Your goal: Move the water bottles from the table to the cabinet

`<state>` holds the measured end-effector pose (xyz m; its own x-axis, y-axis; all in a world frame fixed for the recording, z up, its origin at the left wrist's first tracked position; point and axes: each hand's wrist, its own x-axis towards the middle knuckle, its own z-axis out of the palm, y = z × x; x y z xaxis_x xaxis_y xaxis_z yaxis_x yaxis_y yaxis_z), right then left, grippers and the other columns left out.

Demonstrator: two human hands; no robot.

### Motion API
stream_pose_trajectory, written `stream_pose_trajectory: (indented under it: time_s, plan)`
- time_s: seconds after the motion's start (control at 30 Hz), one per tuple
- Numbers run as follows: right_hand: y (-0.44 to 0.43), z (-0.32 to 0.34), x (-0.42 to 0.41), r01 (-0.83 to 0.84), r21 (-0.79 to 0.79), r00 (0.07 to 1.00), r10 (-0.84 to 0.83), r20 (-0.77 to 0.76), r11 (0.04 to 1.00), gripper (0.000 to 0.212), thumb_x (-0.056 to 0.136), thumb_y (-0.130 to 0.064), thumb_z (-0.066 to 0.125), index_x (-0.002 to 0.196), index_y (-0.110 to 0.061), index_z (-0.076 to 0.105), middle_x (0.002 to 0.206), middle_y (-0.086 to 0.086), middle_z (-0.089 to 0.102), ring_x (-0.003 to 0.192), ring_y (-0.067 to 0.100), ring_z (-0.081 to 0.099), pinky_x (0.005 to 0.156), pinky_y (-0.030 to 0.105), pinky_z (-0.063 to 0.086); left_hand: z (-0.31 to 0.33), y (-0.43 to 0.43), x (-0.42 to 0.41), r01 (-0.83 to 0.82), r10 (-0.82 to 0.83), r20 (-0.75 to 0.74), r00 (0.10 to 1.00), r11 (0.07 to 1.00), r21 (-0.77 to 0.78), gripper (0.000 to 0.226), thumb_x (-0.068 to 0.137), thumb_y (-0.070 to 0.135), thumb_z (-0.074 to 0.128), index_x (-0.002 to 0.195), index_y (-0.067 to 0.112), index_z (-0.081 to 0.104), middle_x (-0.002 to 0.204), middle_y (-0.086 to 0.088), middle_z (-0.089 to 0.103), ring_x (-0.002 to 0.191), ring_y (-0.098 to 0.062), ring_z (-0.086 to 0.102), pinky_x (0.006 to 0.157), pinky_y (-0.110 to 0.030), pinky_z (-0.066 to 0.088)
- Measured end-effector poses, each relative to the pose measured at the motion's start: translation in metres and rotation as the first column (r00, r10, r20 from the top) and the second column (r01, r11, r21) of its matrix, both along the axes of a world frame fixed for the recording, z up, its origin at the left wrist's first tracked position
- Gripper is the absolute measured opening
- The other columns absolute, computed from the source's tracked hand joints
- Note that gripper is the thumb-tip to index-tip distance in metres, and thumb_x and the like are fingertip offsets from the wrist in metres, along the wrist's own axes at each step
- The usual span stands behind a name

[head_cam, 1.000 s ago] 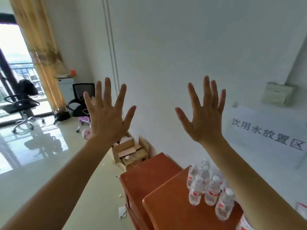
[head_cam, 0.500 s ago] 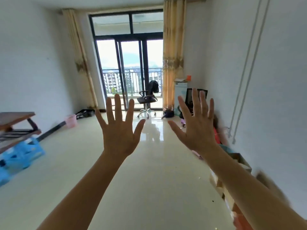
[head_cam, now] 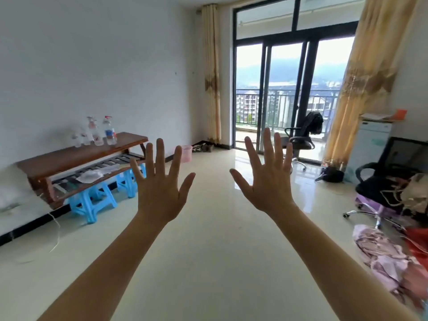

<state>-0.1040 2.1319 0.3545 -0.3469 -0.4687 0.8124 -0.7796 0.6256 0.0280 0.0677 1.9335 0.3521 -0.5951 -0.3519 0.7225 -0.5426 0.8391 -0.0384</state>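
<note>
Several clear water bottles (head_cam: 95, 134) stand near the far end of a brown wooden table (head_cam: 69, 156) against the left wall. My left hand (head_cam: 159, 186) and my right hand (head_cam: 268, 179) are both raised in front of me at the middle of the view, fingers straight and spread, holding nothing. The table is well beyond the left hand, across the floor. No cabinet shows in this view.
Blue plastic stools (head_cam: 92, 200) stand under the table. A pink bin (head_cam: 186, 153) sits by the far wall. Black office chairs (head_cam: 303, 135) are at the glass balcony door and at the right, beside piled clothes (head_cam: 389, 262). Pale tiled floor stretches ahead.
My view has swung left, from the cabinet with bottles by the right wall to the room and the table on the left. Both hands stay raised and spread.
</note>
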Motion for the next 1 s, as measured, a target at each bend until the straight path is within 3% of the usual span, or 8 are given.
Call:
stream_pose_trajectory:
  time_s: [0.2,0.43,0.7,0.83,1.0]
  plan:
    - [-0.136,0.006,-0.050,-0.218,0.005,0.976,0.218,0.005,0.976,0.081,0.100,-0.071,0.030,0.164,-0.021,0.021,0.170,0.020,0.001,0.157,0.041,0.002,0.122,0.067,0.012,0.007,-0.087,-0.013,-0.210,0.210,-0.045,0.977,0.978,0.002,0.074,0.100,0.067,0.010,0.161,0.026,0.017,0.169,-0.014,0.000,0.155,-0.036,0.003,0.118,-0.069,0.006]
    - [-0.316,-0.022,-0.071,-0.397,0.061,0.917,0.399,-0.027,0.916,0.081,0.100,-0.070,0.035,0.164,-0.022,0.018,0.170,0.021,-0.001,0.157,0.041,0.000,0.123,0.066,0.010,-0.017,-0.224,-0.010,-0.329,0.322,-0.090,0.942,0.941,-0.076,0.072,0.102,0.063,0.017,0.160,0.021,0.022,0.168,-0.018,0.002,0.155,-0.037,0.001,0.118,-0.069,0.003]
    - [-0.520,-0.016,-0.106,-0.442,0.138,0.890,0.452,-0.056,0.886,0.081,0.101,-0.070,0.031,0.164,-0.023,0.016,0.171,0.019,-0.004,0.158,0.039,-0.004,0.123,0.066,0.010,-0.007,-0.432,-0.039,-0.380,0.374,-0.076,0.924,0.922,-0.078,0.071,0.102,0.060,0.023,0.160,0.020,0.022,0.168,-0.019,0.002,0.155,-0.038,0.002,0.116,-0.072,0.009]
    - [-0.591,-0.018,-0.162,-0.426,0.121,0.899,0.435,-0.057,0.897,0.083,0.100,-0.070,0.036,0.164,-0.022,0.017,0.171,0.020,-0.002,0.158,0.040,0.000,0.122,0.068,0.013,-0.017,-0.515,-0.090,-0.370,0.368,-0.064,0.927,0.929,-0.012,0.072,0.101,0.060,0.025,0.160,0.020,0.023,0.168,-0.019,0.002,0.155,-0.037,0.002,0.116,-0.072,0.009]
    - [-0.689,-0.040,-0.243,-0.402,0.079,0.914,0.405,-0.033,0.912,0.084,0.099,-0.070,0.039,0.164,-0.022,0.018,0.170,0.021,0.000,0.157,0.041,0.002,0.122,0.068,0.013,-0.035,-0.618,-0.166,-0.332,0.331,-0.023,0.943,0.943,-0.035,0.071,0.101,0.060,0.024,0.159,0.018,0.027,0.168,-0.020,0.007,0.155,-0.039,0.007,0.116,-0.071,0.010]
